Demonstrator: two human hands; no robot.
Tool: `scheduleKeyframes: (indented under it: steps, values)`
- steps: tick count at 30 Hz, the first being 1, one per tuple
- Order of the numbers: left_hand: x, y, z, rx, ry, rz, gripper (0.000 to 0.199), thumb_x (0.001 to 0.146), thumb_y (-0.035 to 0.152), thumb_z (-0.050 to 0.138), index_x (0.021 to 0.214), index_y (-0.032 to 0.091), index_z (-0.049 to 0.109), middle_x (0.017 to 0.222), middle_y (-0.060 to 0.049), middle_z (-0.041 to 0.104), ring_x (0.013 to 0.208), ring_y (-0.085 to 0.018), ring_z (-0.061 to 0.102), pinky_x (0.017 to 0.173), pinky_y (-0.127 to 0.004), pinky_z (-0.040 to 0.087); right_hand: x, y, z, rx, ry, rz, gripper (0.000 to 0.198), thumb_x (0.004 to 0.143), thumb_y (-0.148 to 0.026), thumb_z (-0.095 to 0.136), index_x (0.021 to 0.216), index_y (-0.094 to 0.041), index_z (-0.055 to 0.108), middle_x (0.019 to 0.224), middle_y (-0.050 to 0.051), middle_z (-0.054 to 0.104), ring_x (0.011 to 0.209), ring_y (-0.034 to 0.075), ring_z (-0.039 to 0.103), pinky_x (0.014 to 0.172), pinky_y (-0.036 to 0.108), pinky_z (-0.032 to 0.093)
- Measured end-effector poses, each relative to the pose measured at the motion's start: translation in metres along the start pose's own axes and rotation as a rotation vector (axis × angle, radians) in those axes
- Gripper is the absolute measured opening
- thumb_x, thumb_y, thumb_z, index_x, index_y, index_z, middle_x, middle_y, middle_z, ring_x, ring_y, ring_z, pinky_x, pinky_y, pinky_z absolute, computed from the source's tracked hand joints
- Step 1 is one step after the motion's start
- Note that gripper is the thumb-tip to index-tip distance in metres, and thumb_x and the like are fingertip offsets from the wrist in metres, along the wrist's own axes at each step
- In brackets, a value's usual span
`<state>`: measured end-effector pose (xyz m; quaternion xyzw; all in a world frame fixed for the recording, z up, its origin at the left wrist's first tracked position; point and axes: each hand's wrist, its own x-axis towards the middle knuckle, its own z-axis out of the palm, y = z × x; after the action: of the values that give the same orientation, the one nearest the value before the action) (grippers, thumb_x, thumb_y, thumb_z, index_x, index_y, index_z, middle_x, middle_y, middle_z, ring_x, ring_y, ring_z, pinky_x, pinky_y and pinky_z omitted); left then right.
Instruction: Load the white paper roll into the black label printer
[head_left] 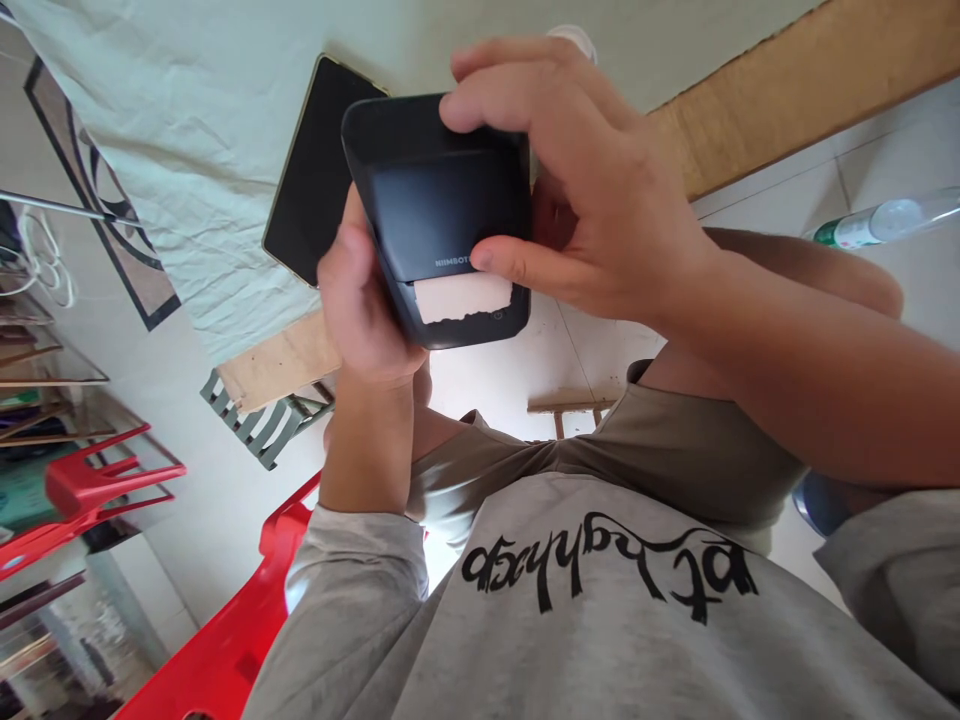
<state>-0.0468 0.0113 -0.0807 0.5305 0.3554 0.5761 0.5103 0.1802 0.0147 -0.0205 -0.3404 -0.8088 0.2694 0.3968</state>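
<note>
A black label printer point(450, 215) marked NIIMBOT is held up in front of me, with a torn-edged strip of pale paper point(463, 298) showing at its slot. My left hand point(367, 290) is wrapped round the printer's left side from below, its fingers mostly hidden underneath. My right hand point(607, 190) grips it from the right, the thumb on the lid by the lettering and the fingertips on the far edge. Behind the printer, partly covered by it, a black tablet point(311, 170) lies on the pale green cloth point(202, 120).
Wooden boards edge the table, one at the right point(810, 90) and one at the left point(281, 365). A plastic bottle point(892, 220) lies on the floor at right. Red plastic chairs point(232, 630) stand at left. A white round object point(576, 40) shows behind my right hand.
</note>
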Motion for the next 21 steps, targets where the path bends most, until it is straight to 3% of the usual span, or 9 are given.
scheduleKeyframes:
  steps: [2, 4, 7, 10, 14, 18, 21]
  values:
    - [0.000, 0.012, 0.007, -0.014, 0.001, -0.018, 0.073, 0.095, 0.095, 0.039, 0.115, 0.033, 0.073, 0.116, -0.009, 0.078, 0.152, -0.035, 0.063, 0.136, -0.052, 0.049, -0.002, 0.001, 0.000, -0.046, 0.058, -0.053, 0.059, 0.108, -0.059, 0.053, 0.154, -0.022, 0.060, 0.165, 0.001, 0.057, 0.159, 0.001, 0.057, 0.132, 0.011, 0.053]
    - [0.002, 0.022, 0.008, -0.008, 0.022, -0.062, 0.064, 0.099, 0.088, 0.047, 0.111, 0.031, 0.075, 0.117, -0.007, 0.080, 0.151, -0.033, 0.063, 0.141, -0.050, 0.043, -0.003, -0.001, -0.001, -0.056, 0.101, -0.126, 0.056, 0.109, -0.055, 0.053, 0.152, -0.020, 0.060, 0.164, 0.004, 0.058, 0.159, 0.001, 0.058, 0.135, 0.013, 0.052]
    - [0.005, 0.026, 0.002, -0.008, -0.035, -0.136, 0.050, 0.096, 0.079, 0.063, 0.111, 0.033, 0.078, 0.127, -0.003, 0.083, 0.142, -0.033, 0.069, 0.142, -0.050, 0.045, -0.003, -0.002, 0.000, -0.061, 0.095, -0.176, 0.050, 0.111, -0.045, 0.048, 0.148, -0.014, 0.060, 0.160, 0.007, 0.060, 0.158, 0.004, 0.059, 0.139, 0.018, 0.051]
    - [0.008, 0.024, -0.002, -0.020, -0.090, -0.103, 0.054, 0.095, 0.080, 0.063, 0.116, 0.033, 0.078, 0.130, -0.003, 0.082, 0.136, -0.034, 0.071, 0.144, -0.053, 0.042, -0.002, 0.004, 0.007, -0.080, 0.169, -0.239, 0.048, 0.111, -0.044, 0.048, 0.141, -0.011, 0.063, 0.153, 0.007, 0.063, 0.147, 0.005, 0.064, 0.127, 0.016, 0.055]
    - [0.008, 0.019, 0.002, 0.009, 0.035, -0.077, 0.057, 0.092, 0.082, 0.063, 0.109, 0.028, 0.071, 0.117, -0.006, 0.079, 0.132, -0.034, 0.072, 0.146, -0.057, 0.034, -0.002, 0.013, 0.010, -0.094, 0.197, -0.357, 0.048, 0.107, -0.044, 0.056, 0.147, -0.016, 0.059, 0.154, 0.006, 0.059, 0.150, 0.004, 0.060, 0.130, 0.014, 0.054]
    - [0.004, 0.018, 0.006, 0.057, 0.183, -0.056, 0.042, 0.094, 0.068, 0.060, 0.103, 0.027, 0.060, 0.103, -0.003, 0.067, 0.122, -0.029, 0.072, 0.141, -0.055, 0.035, -0.004, 0.002, -0.002, -0.061, 0.015, -0.214, 0.053, 0.108, -0.045, 0.051, 0.152, -0.016, 0.056, 0.166, 0.009, 0.052, 0.159, 0.007, 0.057, 0.127, 0.015, 0.059]
    - [0.003, 0.022, 0.007, 0.030, 0.163, -0.100, 0.039, 0.092, 0.066, 0.059, 0.102, 0.027, 0.058, 0.104, -0.003, 0.068, 0.107, -0.026, 0.071, 0.133, -0.054, 0.044, -0.001, -0.012, -0.009, -0.108, -0.056, -0.042, 0.060, 0.105, -0.051, 0.048, 0.155, -0.020, 0.055, 0.171, 0.008, 0.048, 0.137, 0.009, 0.067, 0.105, 0.019, 0.065]
